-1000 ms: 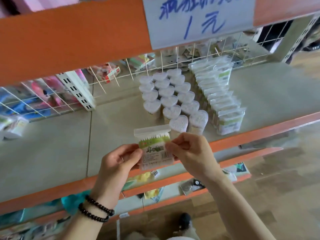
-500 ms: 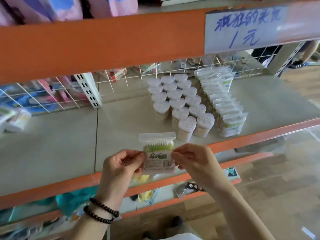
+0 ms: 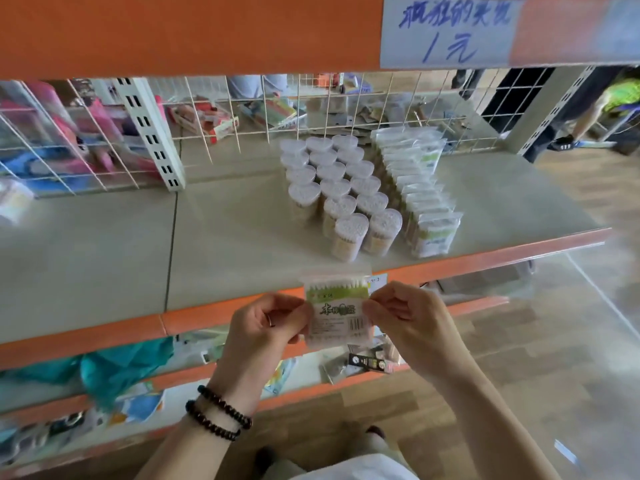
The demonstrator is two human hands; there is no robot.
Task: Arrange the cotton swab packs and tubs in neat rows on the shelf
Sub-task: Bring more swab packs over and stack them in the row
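Grey shelf (image 3: 242, 258) behind | I see left hand (image 3: 263, 327) and right hand (image 3: 412, 323) pinching swab pack (image 3: 337, 311) below shelf's front edge | risk: nudging tubs (image 3: 341, 192) when placing, toppling rows

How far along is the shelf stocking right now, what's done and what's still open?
Done: the tubs stand in three neat rows on the shelf, with a row of packs lined up beside them on the right. In hand: one more pack, pinched between the left hand and right hand in front of the shelf edge. Left: setting that pack into a row. Whether more stock is waiting cannot be seen.
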